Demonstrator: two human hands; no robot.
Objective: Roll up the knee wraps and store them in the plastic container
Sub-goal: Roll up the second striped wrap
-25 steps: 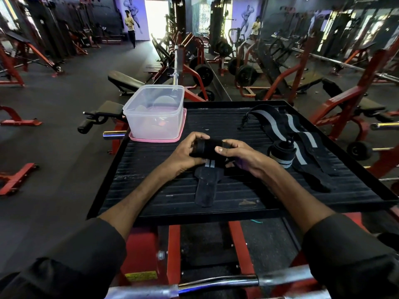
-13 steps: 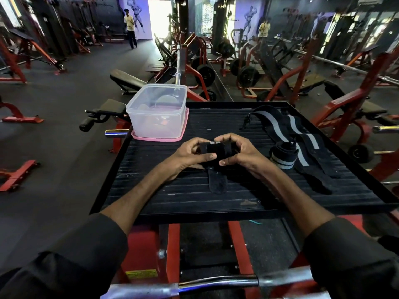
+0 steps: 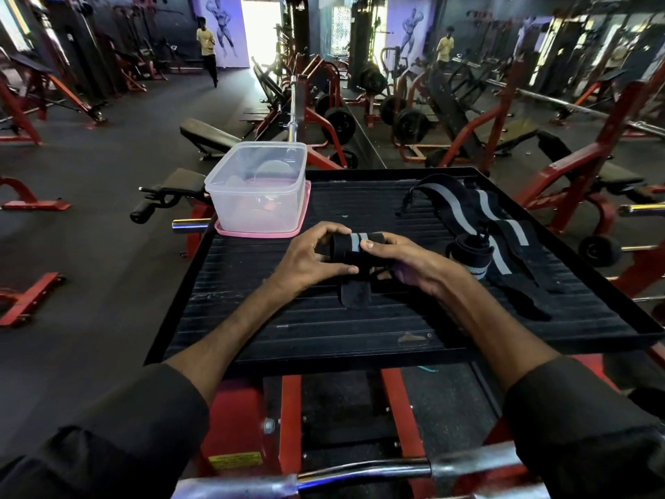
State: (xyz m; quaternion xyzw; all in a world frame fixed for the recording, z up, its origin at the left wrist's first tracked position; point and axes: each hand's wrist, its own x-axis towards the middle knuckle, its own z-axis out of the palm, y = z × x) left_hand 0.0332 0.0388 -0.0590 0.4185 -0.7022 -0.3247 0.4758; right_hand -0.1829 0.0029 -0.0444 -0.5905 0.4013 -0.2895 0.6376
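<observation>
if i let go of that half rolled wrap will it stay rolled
Probably not: the wrap looks like soft fabric, and its loose tail lies limp on the platform. Both hands, left and right, pinch it, which suggests it would likely unwind or roll.

1. Yellow sticker (image 3: 235, 462) on the red machine frame (image 3: 234, 419), lower centre of the frame: dark print present, too small to read.
2. No other text, brand, number or sign is legible.

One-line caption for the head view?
Both hands roll a knee wrap on the black platform, near an empty plastic container.
</observation>
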